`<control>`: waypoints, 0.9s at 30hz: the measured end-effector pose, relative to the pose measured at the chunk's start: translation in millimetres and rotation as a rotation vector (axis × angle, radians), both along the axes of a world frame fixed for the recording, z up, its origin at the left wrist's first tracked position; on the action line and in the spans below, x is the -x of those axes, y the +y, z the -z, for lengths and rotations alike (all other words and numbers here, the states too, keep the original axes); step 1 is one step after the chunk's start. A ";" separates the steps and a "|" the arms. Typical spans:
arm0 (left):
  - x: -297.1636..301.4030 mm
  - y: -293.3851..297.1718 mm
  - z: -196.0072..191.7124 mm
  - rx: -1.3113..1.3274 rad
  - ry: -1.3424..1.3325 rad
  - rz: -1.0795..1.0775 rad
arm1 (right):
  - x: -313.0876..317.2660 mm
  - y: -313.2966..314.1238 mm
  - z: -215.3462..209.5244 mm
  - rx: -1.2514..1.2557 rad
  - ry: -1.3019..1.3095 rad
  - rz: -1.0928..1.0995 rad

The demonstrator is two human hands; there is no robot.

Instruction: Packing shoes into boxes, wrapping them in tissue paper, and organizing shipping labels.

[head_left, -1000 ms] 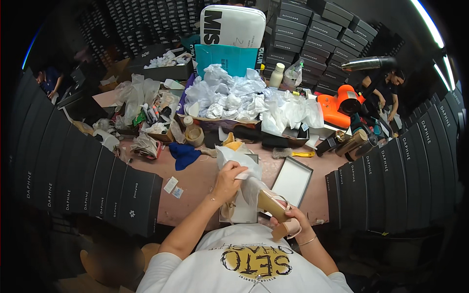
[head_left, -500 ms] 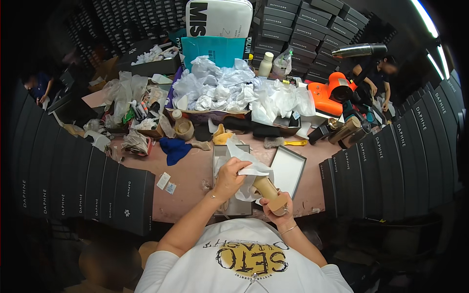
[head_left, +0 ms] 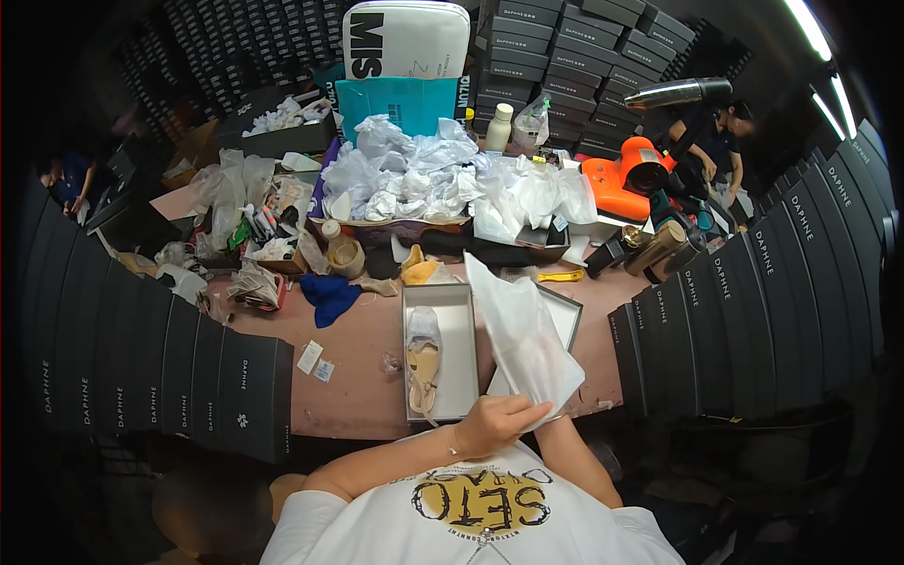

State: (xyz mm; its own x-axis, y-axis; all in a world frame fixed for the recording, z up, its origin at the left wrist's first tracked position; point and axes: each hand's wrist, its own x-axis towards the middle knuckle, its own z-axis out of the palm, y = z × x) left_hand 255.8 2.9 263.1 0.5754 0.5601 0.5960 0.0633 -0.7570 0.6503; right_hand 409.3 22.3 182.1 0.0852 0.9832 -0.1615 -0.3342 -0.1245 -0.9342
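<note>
Shoe's now down in the open box (head_left: 441, 353); our left hand (head_left: 490, 424) pinches tissue sheet (head_left: 523, 339), right hand prob. hidden behind it, can't tell.

Your right hand is hidden behind the sheet of white tissue paper (head_left: 524, 341) at lower centre of the frame; only the forearm shows, so you cannot tell its grip. Your left hand (head_left: 492, 423) closes on the sheet's lower edge, fingertips tucked under it. The sheet also covers most of the box lid (head_left: 565, 315) right of centre. In the open shoe box (head_left: 463, 350), the sandal's toe end is wrapped in paper. The person at upper right is blurred, their hands not discernible.
</note>
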 end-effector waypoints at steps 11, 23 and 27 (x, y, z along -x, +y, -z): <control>68.7 25.6 40.7 2.023 -0.821 0.000 | 48.7 -4.0 48.5 -0.232 -0.762 -0.216; 83.2 60.8 9.0 0.872 -0.522 -0.408 | 49.2 -4.8 -59.3 0.009 0.416 0.008; 66.7 32.2 37.2 0.544 0.298 0.022 | 33.3 -11.2 -26.9 0.201 0.603 0.330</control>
State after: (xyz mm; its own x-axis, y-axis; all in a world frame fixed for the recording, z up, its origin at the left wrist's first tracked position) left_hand 189.1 35.1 225.9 0.6876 0.7250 0.0407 0.2896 -0.3253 0.9002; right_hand 376.0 11.0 209.0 0.2122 0.8677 -0.4494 -0.8354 -0.0776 -0.5442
